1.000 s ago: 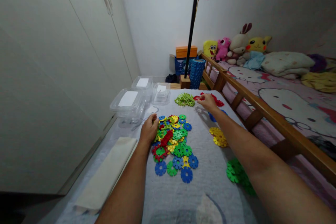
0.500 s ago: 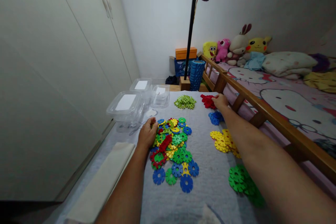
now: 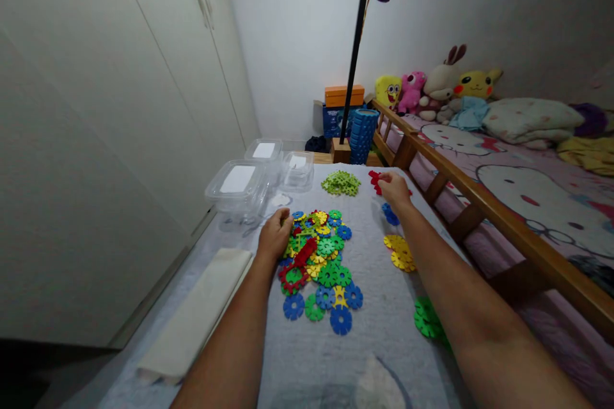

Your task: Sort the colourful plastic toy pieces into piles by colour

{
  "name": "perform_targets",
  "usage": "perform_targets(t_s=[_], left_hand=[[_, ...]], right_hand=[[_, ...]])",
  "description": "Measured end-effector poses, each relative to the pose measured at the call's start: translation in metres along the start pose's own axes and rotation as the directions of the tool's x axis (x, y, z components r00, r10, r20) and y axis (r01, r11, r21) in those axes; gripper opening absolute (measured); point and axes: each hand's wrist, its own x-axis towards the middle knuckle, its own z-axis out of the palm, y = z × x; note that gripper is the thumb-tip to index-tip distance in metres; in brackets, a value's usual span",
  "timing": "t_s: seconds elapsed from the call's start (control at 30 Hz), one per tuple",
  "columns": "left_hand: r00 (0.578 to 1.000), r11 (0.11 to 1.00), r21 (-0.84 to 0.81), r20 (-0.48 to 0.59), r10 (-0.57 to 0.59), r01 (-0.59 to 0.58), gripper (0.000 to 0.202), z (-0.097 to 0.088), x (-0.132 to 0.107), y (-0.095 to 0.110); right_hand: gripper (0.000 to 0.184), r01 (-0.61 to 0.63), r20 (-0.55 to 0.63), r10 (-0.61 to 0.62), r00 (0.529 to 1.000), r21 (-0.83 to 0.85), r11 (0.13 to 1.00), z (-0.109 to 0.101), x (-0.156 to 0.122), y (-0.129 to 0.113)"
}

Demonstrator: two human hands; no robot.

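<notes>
My left hand [image 3: 275, 234] rests at the left edge of a mixed heap of plastic snowflake discs [image 3: 326, 246] in red, blue, yellow and green. Its fingers are curled together against the heap; what lies inside them is hidden. At the far right of the table, my right hand [image 3: 394, 189] reaches over the red discs, its fingertips pinched at a red snowflake disc [image 3: 375, 181]. Hand and forearm partly cover the sorted groups of blue discs [image 3: 390, 214], yellow discs [image 3: 400, 253] and green discs [image 3: 426, 318]. A light green pile [image 3: 340, 183] lies left of the right hand.
Clear plastic boxes [image 3: 235, 186] with white labels stand at the back left. A folded cream cloth [image 3: 199, 313] lies along the left side. The wooden bed rail [image 3: 444, 172] borders the right side, and a black pole [image 3: 355, 51] rises behind the table.
My right hand has shifted slightly left over the red discs, covering more of them. The left hand stays at the heap's edge. The whole view has shifted a little.
</notes>
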Motion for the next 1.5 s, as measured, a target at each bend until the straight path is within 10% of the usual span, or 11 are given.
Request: perform_targets(t_s=[0.2, 0.6, 1.2, 1.5], left_hand=[[1.000, 1.000, -0.012, 0.021, 0.022, -0.022, 0.033, -0.001, -0.001, 0.001], [0.997, 0.999, 0.007, 0.056, 0.051, -0.052, 0.029, -0.002, -0.002, 0.004], [0.995, 0.997, 0.040, 0.070, 0.066, -0.068, 0.032, -0.003, -0.001, 0.002], [0.995, 0.998, 0.023, 0.076, 0.059, -0.061, 0.035, -0.002, 0.002, -0.002]], right_hand=[[0.022, 0.151, 0.473, -0.222, 0.853, 0.184, 0.971, 0.040, -0.086, -0.053], [0.048, 0.364, 0.477, -0.228, 0.849, -0.214, 0.906, 0.090, -0.139, -0.051], [0.016, 0.216, 0.324, -0.252, 0.912, 0.145, 0.966, 0.063, -0.121, -0.043], [0.017, 0.159, 0.329, -0.178, 0.927, 0.085, 0.984, -0.024, -0.100, -0.057]])
